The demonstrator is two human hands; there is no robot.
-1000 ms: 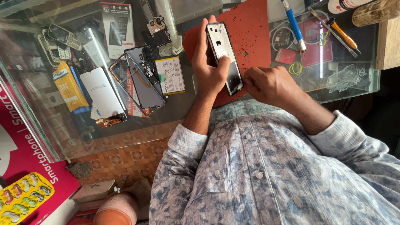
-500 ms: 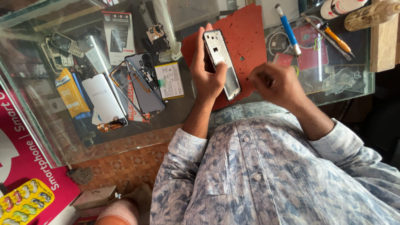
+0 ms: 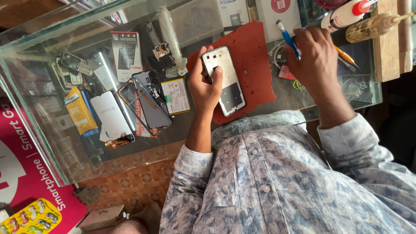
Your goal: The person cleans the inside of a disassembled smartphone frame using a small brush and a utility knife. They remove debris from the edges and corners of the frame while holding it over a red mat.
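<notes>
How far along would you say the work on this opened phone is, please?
Done: the phone frame is stripped, with a battery and back cover lying on the glass table. In hand: left hand holds the frame; right hand is at the blue tool. Left: reassembly, since parts lie loose.

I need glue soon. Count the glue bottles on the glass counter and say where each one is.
2. A white bottle with a red cap lies at the far right edge, and a brown bottle lies just beside it on the wooden block. Others may be hidden out of frame.
</notes>
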